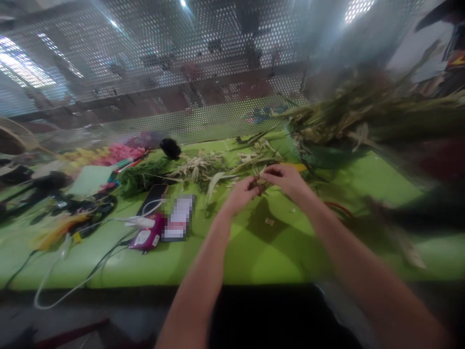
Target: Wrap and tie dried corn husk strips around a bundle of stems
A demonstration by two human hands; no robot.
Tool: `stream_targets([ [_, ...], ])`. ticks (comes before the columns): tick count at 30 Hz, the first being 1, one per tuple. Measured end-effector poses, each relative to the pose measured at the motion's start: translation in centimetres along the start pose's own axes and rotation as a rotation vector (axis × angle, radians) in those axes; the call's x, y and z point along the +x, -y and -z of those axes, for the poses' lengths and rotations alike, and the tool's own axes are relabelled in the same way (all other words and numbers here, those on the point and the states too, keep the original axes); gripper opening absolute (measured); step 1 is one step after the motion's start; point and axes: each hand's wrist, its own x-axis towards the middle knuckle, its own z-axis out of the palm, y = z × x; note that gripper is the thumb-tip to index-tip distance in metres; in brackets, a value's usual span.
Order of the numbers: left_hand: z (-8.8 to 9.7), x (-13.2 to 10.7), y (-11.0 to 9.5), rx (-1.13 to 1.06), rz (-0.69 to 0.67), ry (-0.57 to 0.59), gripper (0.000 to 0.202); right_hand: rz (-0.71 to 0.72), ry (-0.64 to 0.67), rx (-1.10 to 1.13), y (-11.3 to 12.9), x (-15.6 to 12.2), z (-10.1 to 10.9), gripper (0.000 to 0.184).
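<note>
Above the green tabletop [232, 261], my left hand [241, 193] and my right hand [285, 178] meet with fingers pinched. Between both sets of fingertips is a small piece of pale dried leaf [262, 180], partly hidden by the fingers and blurred. Just beyond my hands lie loose dried leaf strips [250, 157]. To the left is a heap of pale dried leaf pieces [199, 167], with a single curled strip [215, 182] closer to me. A small light scrap [269, 222] rests on the table below my hands.
A green basin [319, 157] heaped with dried stalks stands at the right. On the left are a phone [179, 218], a magenta power socket [148, 235] with cables, green fibres [145, 177] and pink and yellow material [119, 155]. A perforated metal panel [174, 82] rises behind the table.
</note>
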Motion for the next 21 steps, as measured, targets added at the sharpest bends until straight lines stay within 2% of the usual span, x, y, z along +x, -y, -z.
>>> stream_targets([
  [3, -0.26, -0.01, 0.09, 0.018, -0.028, 0.069, 0.021, 0.015, -0.047, -0.003, -0.12, 0.06, 0.07, 0.02],
  [11, -0.72, -0.35, -0.29, 0.031, 0.013, 0.172, 0.03, 0.183, -0.239, -0.122, -0.25, -0.24, -0.64, 0.02],
  [13, -0.7, -0.36, -0.47, -0.026, 0.02, 0.119, 0.029, 0.174, -0.258, -0.12, -0.24, -0.32, -0.6, 0.019],
  [18, -0.44, 0.04, -0.01, -0.337, 0.031, -0.217, 0.025, 0.17, -0.426, -0.088, -0.13, -0.32, -0.22, 0.033],
  [19, -0.39, 0.13, 0.11, -0.389, 0.025, -0.253, 0.026, 0.139, -0.409, -0.073, -0.09, -0.33, -0.32, 0.034],
  [21, -0.37, 0.24, 0.26, -0.449, 0.015, -0.274, 0.027, 0.044, -0.277, -0.028, 0.0, -0.38, -0.75, 0.032],
])
